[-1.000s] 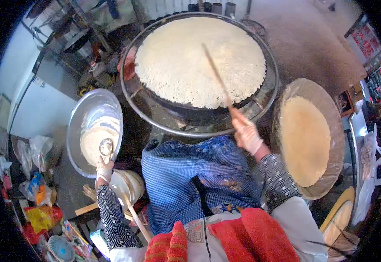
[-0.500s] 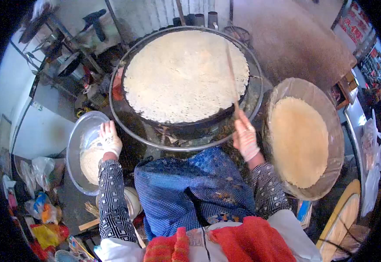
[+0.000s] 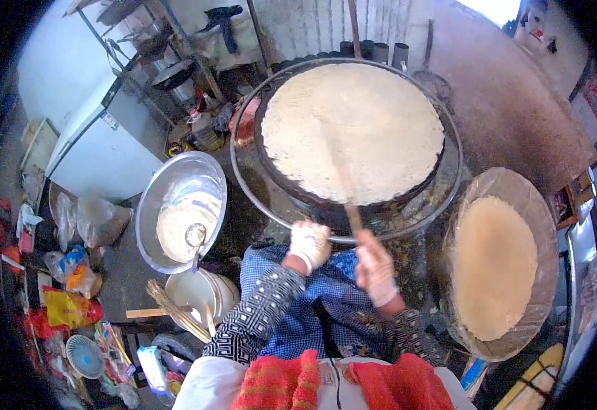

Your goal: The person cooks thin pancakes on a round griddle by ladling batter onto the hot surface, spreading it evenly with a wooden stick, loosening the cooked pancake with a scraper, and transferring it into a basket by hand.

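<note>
A wide round griddle carries a pale sheet of batter (image 3: 353,130), with a metal ring (image 3: 245,184) around it. My right hand (image 3: 375,268), gloved and blurred, is closed on the handle of a wooden spreader (image 3: 345,179) whose far end lies over the batter. My left hand (image 3: 310,244), also gloved, is at the near edge of the ring with its fingers curled; whether it grips the ring is unclear. On the left, a metal basin (image 3: 149,232) contains batter and a ladle (image 3: 195,236).
A plastic-lined basket (image 3: 546,273) with stacked flat rounds (image 3: 493,270) stands at the right. A white bucket (image 3: 227,294) and a straw brush (image 3: 168,307) are at the lower left. Bags (image 3: 103,222) lie farther left, beside a white cabinet (image 3: 107,160).
My left hand has left the ladle and basin and moved right to the ring's near edge. The spreader has swung across the batter in my right hand. The view has shifted.
</note>
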Tool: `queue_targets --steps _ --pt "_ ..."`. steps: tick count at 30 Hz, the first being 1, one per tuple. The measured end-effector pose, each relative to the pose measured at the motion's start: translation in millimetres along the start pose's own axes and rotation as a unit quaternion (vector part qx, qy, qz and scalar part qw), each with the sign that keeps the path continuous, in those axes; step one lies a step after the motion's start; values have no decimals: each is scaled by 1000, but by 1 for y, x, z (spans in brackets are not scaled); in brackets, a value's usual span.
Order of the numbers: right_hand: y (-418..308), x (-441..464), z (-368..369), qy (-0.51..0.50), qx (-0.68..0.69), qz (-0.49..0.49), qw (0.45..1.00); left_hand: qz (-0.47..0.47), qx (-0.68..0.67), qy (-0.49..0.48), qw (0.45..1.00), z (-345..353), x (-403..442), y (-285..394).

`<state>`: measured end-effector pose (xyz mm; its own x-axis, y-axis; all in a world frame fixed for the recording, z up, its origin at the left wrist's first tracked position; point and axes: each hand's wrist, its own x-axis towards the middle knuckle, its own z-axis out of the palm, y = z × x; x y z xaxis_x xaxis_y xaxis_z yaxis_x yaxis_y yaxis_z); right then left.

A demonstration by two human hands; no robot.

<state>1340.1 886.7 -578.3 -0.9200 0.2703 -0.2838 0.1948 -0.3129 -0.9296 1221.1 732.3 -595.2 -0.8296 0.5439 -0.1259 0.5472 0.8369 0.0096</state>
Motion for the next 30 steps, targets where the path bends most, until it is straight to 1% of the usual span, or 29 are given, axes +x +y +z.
queue_targets --steps 1,2,4,6,8,9,10,11,12,13,14,16,18,19,20,21,22,23,25,26,27,28,29,30 --pt "-10 8 -17 46 34 -25 998 41 -71 30 996 8 -6 17" --pt "-21 20 -35 93 67 -49 992 109 -95 173 974 14 -20 32" --pt "-32 43 -69 147 68 -45 986 198 -143 190 951 9 -46 40" --pt "-22 45 -73 81 -16 -45 996 168 -186 179 951 -15 -62 24" --pt "0 42 -55 -9 -145 -155 977 93 -163 166 968 -41 -63 -18" --pt "11 41 -45 -45 -198 -216 955 63 -170 190 965 -38 -56 -43" --pt "34 36 -29 -49 -178 -191 964 20 -150 228 962 -23 -51 -70" --pt "48 28 -10 -69 -135 -197 969 -3 -126 300 946 -18 -46 -88" --pt "56 25 1 -104 -142 -150 973 -39 -91 276 956 -17 -38 -105" --pt "66 22 6 -119 -198 -190 954 -25 -48 281 958 -16 -29 -115" --pt "46 15 17 -125 -140 -106 976 -12 -7 284 959 -15 -22 -124" --pt "6 1 39 -100 -13 61 993 40 6 236 971 7 -8 -133" --pt "-14 27 40 -57 -35 -14 998 31 15 46 998 6 -4 -100" --pt "-12 63 28 -29 -237 -137 961 29 -1 44 999 10 -3 -71" --pt "-11 96 8 4 -431 -250 867 32 -21 42 998 17 -1 -40" --pt "-32 96 5 -13 -602 -207 771 60 -27 63 996 23 -3 -26" --pt "-49 95 2 -29 -747 -152 646 88 -43 57 994 22 -3 -17" --pt "-41 116 -22 -23 -790 -162 591 65 -21 24 997 11 -3 -15" --pt "-65 132 -62 -12 -781 -135 610 16 22 -41 999 -4 2 -30" --pt "-77 139 -78 -2 -774 -125 621 7 6 24 1000 1 -3 -57" --pt "-81 140 -90 55 -764 -120 632 -40 39 1 998 -15 -6 -74" --pt "-81 143 -102 110 -750 -114 642 -39 19 99 994 3 -10 -102" --pt "-59 158 -124 133 -711 -165 671 -17 30 134 990 25 -4 -126" --pt "-38 171 -134 139 -608 -161 765 -13 28 90 995 22 -1 -132"
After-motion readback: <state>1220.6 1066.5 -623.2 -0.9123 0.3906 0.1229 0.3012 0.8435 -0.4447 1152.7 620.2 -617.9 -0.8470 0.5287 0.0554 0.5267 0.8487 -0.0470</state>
